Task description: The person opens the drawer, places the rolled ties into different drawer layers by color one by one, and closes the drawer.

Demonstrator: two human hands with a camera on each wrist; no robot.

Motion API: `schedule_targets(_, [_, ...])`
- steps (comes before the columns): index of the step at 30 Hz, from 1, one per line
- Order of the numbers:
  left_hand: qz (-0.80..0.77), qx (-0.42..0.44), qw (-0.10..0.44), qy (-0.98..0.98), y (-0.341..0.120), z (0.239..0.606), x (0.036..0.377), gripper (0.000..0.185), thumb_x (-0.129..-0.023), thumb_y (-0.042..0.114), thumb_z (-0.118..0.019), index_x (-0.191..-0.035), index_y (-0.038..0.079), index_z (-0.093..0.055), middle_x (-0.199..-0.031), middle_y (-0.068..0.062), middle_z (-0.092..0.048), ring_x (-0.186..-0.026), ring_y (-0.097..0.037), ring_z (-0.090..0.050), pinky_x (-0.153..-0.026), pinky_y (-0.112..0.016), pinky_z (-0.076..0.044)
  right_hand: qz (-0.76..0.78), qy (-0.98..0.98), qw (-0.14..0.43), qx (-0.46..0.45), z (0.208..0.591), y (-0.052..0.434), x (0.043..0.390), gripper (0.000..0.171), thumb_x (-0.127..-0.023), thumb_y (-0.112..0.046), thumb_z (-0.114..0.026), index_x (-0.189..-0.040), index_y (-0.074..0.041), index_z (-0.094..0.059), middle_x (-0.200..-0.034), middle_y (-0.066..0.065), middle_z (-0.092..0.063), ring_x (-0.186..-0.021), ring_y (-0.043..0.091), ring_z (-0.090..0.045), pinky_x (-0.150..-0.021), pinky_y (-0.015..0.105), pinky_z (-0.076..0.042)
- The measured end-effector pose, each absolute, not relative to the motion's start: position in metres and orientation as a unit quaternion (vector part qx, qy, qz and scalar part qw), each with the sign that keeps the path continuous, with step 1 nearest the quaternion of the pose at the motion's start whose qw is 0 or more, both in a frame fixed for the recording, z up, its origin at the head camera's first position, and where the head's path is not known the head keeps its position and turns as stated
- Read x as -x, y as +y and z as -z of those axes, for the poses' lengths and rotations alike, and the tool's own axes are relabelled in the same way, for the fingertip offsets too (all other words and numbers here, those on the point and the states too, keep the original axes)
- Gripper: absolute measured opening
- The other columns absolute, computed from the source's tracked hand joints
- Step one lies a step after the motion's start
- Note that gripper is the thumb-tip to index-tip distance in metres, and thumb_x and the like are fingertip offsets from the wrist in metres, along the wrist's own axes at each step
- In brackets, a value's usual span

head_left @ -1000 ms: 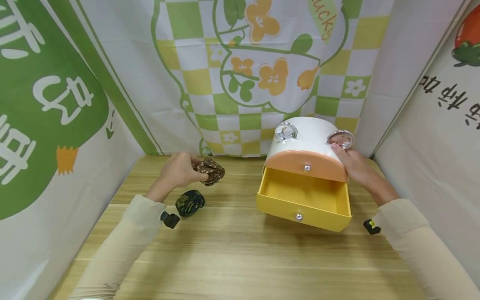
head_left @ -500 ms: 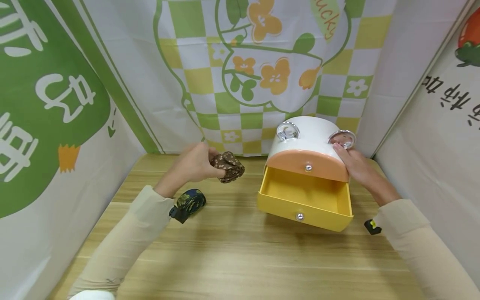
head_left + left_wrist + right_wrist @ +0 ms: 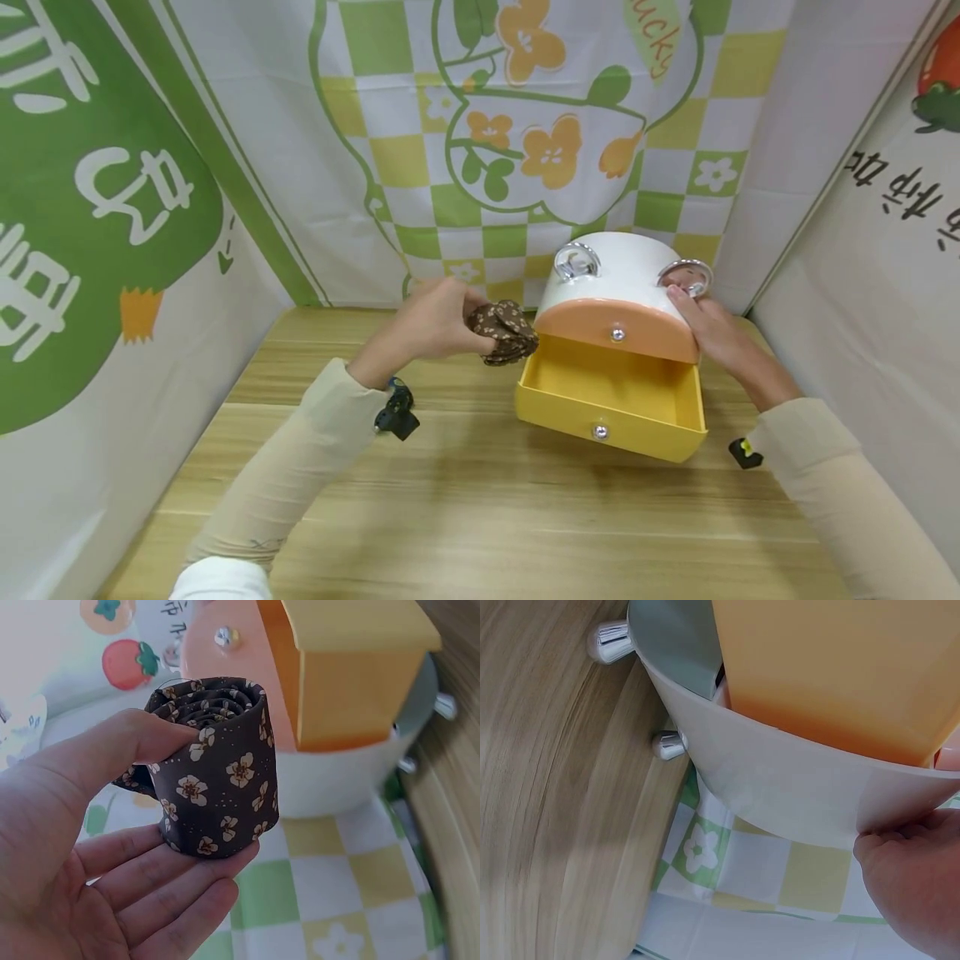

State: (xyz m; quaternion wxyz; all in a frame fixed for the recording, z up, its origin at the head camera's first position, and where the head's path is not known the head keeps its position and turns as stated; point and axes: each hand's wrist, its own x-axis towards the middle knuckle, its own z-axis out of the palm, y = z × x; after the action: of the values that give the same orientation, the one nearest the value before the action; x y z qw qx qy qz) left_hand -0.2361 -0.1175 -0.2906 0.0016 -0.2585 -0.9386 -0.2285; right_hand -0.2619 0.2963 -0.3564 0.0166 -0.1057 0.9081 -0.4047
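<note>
- The left hand (image 3: 427,327) is pinching a rolled-up brown fabric tie with little cream flowers (image 3: 504,332), thumb on top and fingers (image 3: 161,881) curled under it, so the roll is staying tight. You can see the coil really well in the left wrist view (image 3: 217,769).
- The roll is hanging in the air just beside the near-left corner of the pulled-out yellow plastic drawer (image 3: 611,400), not over the opening yet as far as I can tell.
- The right hand (image 3: 712,333) is resting against the right side of the small white rounded drawer cabinet with the orange upper drawer front (image 3: 618,287), fingertips up by the right shiny metal ring on top (image 3: 684,275). From the head view the fingers look fairly straight, pressing rather than gripping; the right wrist view only shows the heel of the hand (image 3: 915,881) against the white shell.
- My take on doing this bit well: keep that thumb pressure on so the coil isn't unwinding, carry it right until it's properly above the drawer floor, and go in low under the orange front (image 3: 617,329), since that overhang looks like the thing to bump.
- Bracing the cabinet seems smart too, it's sitting on tiny metal feet (image 3: 667,744) on the light wooden surface (image 3: 465,500) and would probably slide.
</note>
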Motion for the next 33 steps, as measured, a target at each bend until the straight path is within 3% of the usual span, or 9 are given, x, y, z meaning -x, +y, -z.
schedule_targets(3, [0.234, 0.27, -0.001, -0.934, -0.105, 0.289, 0.238, 0.04, -0.077, 0.03, -0.086, -0.111, 0.01, -0.08, -0.082, 0.005, -0.076, -0.069, -0.012, -0.057, -0.065, -0.027, -0.042, 0.399, 0.911, 0.017, 0.101, 0.355, 0.297, 0.262, 0.075, -0.112, -0.058, -0.022, -0.143, 0.002, -0.054, -0.129, 0.028, -0.063, -0.122, 0.039, -0.054, -0.111, 0.061, -0.038])
schedule_targets(6, [0.236, 0.281, -0.008, -0.93, -0.095, 0.29, 0.239, 0.039, -0.077, 0.03, -0.086, -0.11, 0.009, -0.081, -0.085, 0.003, -0.078, -0.071, -0.014, -0.06, -0.067, -0.028, -0.045, 0.387, 0.917, 0.018, 0.097, 0.356, 0.297, 0.263, 0.077, -0.111, -0.06, -0.021, -0.136, 0.002, -0.06, -0.118, 0.025, -0.067, -0.113, 0.037, -0.058, -0.106, 0.057, -0.042])
schedule_targets(10, [0.23, 0.292, -0.009, -0.928, -0.083, 0.291, 0.241, 0.038, -0.078, 0.032, -0.085, -0.11, 0.012, -0.081, -0.083, 0.007, -0.077, -0.069, -0.012, -0.059, -0.065, -0.027, -0.044, 0.379, 0.921, 0.016, 0.09, 0.357, 0.297, 0.265, 0.078, -0.111, -0.062, -0.02, -0.131, 0.0, -0.063, -0.109, 0.022, -0.069, -0.105, 0.033, -0.061, -0.101, 0.052, -0.045])
schedule_targets(13, [0.223, 0.297, -0.012, -0.928, -0.076, 0.29, 0.242, 0.036, -0.078, 0.032, -0.086, -0.109, 0.015, -0.082, -0.079, 0.009, -0.075, -0.065, -0.01, -0.056, -0.063, -0.027, -0.042, 0.386, 0.918, 0.013, 0.092, 0.358, 0.297, 0.266, 0.077, -0.111, -0.06, -0.021, -0.132, 0.001, -0.063, -0.115, 0.022, -0.069, -0.108, 0.032, -0.06, -0.103, 0.052, -0.044])
schedule_targets(17, [0.207, 0.31, -0.015, -0.928, -0.069, 0.287, 0.241, 0.021, -0.079, 0.029, -0.087, -0.094, 0.017, -0.08, -0.067, 0.007, -0.066, -0.06, -0.01, -0.048, -0.059, -0.026, -0.036, 0.396, 0.913, 0.008, 0.096, 0.36, 0.299, 0.267, 0.073, -0.113, -0.055, -0.022, -0.136, 0.002, -0.061, -0.119, 0.023, -0.068, -0.11, 0.03, -0.058, -0.105, 0.051, -0.043])
schedule_targets(20, [0.196, 0.322, -0.014, -0.926, -0.063, 0.284, 0.24, 0.018, -0.078, 0.028, -0.087, -0.091, 0.018, -0.079, -0.066, 0.007, -0.063, -0.06, -0.009, -0.048, -0.057, -0.025, -0.037, 0.397, 0.913, 0.003, 0.091, 0.359, 0.3, 0.267, 0.072, -0.113, -0.053, -0.022, -0.135, 0.003, -0.061, -0.112, 0.021, -0.069, -0.104, 0.026, -0.059, -0.103, 0.05, -0.043])
schedule_targets(26, [0.175, 0.334, -0.02, -0.926, -0.05, 0.279, 0.239, 0.029, -0.077, 0.027, -0.089, -0.103, 0.016, -0.082, -0.081, 0.007, -0.073, -0.071, -0.013, -0.059, -0.064, -0.027, -0.047, 0.397, 0.913, -0.002, 0.096, 0.357, 0.301, 0.266, 0.071, -0.113, -0.051, -0.022, -0.132, 0.003, -0.063, -0.104, 0.014, -0.071, -0.098, 0.017, -0.06, -0.1, 0.044, -0.044])
schedule_targets(33, [0.158, 0.341, -0.029, -0.926, -0.036, 0.284, 0.239, 0.038, -0.078, 0.027, -0.09, -0.114, 0.016, -0.081, -0.096, 0.005, -0.075, -0.086, -0.014, -0.063, -0.077, -0.031, -0.051, 0.401, 0.911, -0.001, 0.098, 0.359, 0.299, 0.266, 0.072, -0.113, -0.052, -0.023, -0.138, 0.003, -0.06, -0.123, 0.027, -0.067, -0.113, 0.033, -0.057, -0.106, 0.054, -0.042])
